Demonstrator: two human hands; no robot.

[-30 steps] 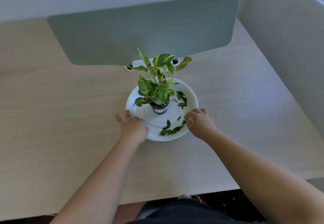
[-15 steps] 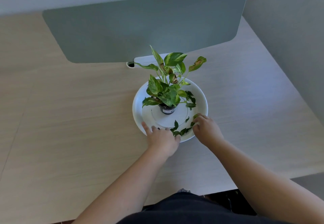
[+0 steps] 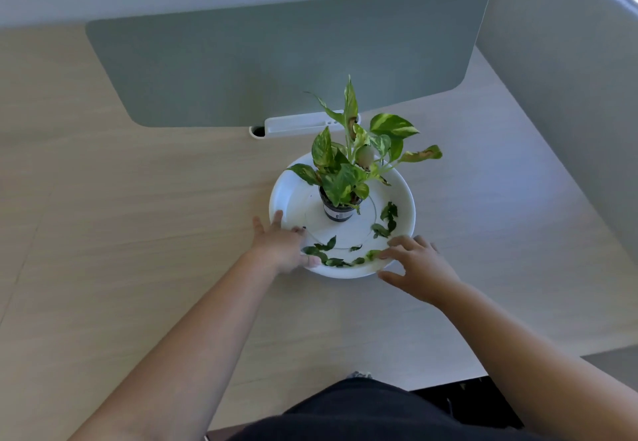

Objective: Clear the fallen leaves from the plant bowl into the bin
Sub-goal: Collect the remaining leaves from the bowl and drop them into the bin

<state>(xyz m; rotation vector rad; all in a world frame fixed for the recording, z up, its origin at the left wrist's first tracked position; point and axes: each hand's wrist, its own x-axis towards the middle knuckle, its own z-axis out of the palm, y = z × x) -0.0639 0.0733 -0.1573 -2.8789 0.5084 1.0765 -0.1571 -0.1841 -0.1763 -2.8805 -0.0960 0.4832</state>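
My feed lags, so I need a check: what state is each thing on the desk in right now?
White bowl: flat on the desk, both hands at its near rim.
Potted plant: upright in the bowl's middle.
Fallen leaves: still loose in the bowl, near and right side.
Left hand: open, fingers on the rim.
Right hand: open, fingertips at the leaves.
Bin: not in view.

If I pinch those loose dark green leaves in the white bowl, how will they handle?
The loose dark green leaves look thin and curled, so probably light, floppy and apt to scatter. They lie flat on the smooth white bowl, so they may slide rather than lift. The right hand touches one already; the small potted plant might tip if bumped.
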